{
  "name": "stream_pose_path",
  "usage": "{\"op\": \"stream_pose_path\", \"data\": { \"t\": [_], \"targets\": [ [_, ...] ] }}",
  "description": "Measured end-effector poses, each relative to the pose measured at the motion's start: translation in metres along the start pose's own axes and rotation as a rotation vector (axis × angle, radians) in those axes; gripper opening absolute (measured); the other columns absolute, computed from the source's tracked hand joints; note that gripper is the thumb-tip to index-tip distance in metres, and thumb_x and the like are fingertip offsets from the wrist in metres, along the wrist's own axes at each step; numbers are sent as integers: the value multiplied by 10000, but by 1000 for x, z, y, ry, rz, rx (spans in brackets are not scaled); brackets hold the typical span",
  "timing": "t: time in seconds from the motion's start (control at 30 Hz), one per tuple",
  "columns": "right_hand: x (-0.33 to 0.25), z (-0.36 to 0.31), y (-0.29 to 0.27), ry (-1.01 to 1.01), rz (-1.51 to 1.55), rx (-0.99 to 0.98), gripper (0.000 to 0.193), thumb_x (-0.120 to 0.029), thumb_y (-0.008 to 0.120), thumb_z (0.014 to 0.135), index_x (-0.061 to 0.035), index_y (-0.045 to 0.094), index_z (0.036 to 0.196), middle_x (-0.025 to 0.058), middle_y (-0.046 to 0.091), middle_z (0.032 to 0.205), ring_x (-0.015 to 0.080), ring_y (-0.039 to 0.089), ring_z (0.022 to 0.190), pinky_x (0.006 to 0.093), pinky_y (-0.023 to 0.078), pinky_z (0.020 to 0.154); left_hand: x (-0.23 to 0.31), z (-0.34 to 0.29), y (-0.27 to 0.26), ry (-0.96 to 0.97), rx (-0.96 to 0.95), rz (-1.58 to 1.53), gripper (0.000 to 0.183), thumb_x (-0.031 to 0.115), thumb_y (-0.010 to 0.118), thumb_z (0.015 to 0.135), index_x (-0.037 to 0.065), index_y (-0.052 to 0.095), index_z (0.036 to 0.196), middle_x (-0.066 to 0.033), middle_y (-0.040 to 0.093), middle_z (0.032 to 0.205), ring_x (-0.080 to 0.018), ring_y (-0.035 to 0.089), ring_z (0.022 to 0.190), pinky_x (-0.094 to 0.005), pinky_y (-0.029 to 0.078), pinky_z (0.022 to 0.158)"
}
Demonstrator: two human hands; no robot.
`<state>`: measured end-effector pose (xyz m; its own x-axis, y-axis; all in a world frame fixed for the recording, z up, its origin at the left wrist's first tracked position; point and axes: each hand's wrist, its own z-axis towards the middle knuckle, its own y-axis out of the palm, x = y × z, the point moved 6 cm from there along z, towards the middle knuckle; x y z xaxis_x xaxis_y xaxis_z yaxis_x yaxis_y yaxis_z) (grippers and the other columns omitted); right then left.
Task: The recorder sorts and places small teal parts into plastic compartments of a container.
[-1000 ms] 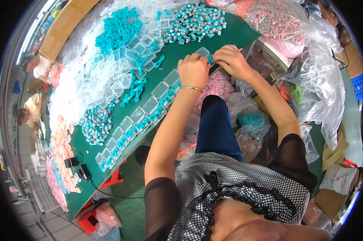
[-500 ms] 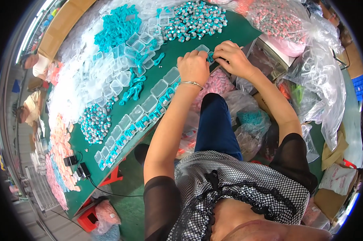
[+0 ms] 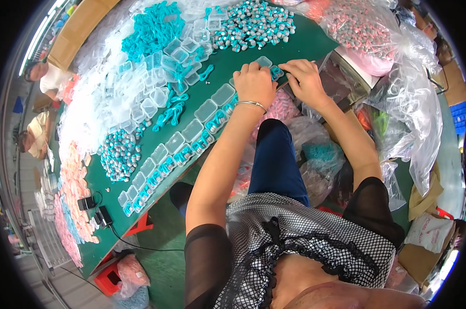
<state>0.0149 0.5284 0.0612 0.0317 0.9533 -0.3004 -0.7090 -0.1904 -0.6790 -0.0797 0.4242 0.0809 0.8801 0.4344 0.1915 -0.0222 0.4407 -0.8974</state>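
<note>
A row of open clear plastic boxes (image 3: 205,110) runs along the green table's near edge, many with turquoise coiled cords and small silver-and-turquoise pieces inside. At the row's far right end, my left hand (image 3: 254,85) is curled over the boxes, its fingertips hidden. Beside it my right hand (image 3: 306,82) bends its fingers and thumb onto a turquoise cord bundle (image 3: 277,73). That bundle lies below a clear open lid (image 3: 264,61), between my two hands. What the left fingers hold, if anything, cannot be made out.
Beyond the row lie heaps of clear boxes (image 3: 109,92), turquoise cords (image 3: 150,31) and silver-and-turquoise pieces (image 3: 253,26). A smaller heap of such pieces (image 3: 119,154) and black adapters (image 3: 103,216) sit left. Plastic bags (image 3: 413,113) crowd the right. Two people work at far left.
Both hands have shifted slightly right, and the right has drawn back a little from the left. More of the turquoise cord bundle shows between them. The view has tilted slightly.
</note>
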Motion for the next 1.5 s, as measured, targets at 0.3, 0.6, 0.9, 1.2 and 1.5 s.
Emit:
{"op": "stream_pose_path", "data": {
  "t": [0.3, 0.6, 0.9, 1.2, 1.5],
  "targets": [
    [-18, 3, -12, -138, -148, 7, 323, -10, 598, 765, -80, 633, 1078, 57, 620, 967, 233, 569, 935, 382, 391, 845, 0, 1, 3, 11, 12, -6, 303, 268, 782, 635, 115, 706, 885, -59, 633, 946, -254, 595, 922, -425, 440, 734],
    [-10, -10, -7, -118, -112, 17, 330, -30, 607, 743, -104, 649, 1062, 31, 613, 978, 212, 562, 960, 375, 381, 851, 0, 3, 5, 37, -1, -34, 285, 247, 783, 633, 115, 707, 874, -58, 631, 936, -256, 593, 922, -425, 429, 739],
    [-14, -9, -16, -332, -330, -101, 370, -70, 605, 733, -111, 638, 1099, 27, 606, 983, 214, 543, 981, 430, 357, 930, -1, 5, 6, 53, -35, -94, 335, 221, 786, 624, 122, 713, 936, -65, 636, 973, -259, 589, 960, -424, 426, 770],
    [9, 9, -18, -330, -98, -116, 256, -84, 599, 760, -107, 666, 1006, 29, 624, 944, 222, 550, 970, 411, 399, 864, -3, 7, 8, 95, -83, -167, 412, 200, 786, 625, 133, 676, 1017, -72, 635, 991, -267, 589, 981, -426, 416, 790],
    [39, 43, 23, 33, -8, -227, 178, -148, 649, 803, -108, 642, 976, 44, 629, 938, 227, 563, 959, 392, 416, 822, -3, 10, 12, 106, -107, -224, 541, 182, 809, 615, 147, 600, 1113, -65, 630, 1000, -270, 587, 990, -427, 412, 779]
  ]
}}
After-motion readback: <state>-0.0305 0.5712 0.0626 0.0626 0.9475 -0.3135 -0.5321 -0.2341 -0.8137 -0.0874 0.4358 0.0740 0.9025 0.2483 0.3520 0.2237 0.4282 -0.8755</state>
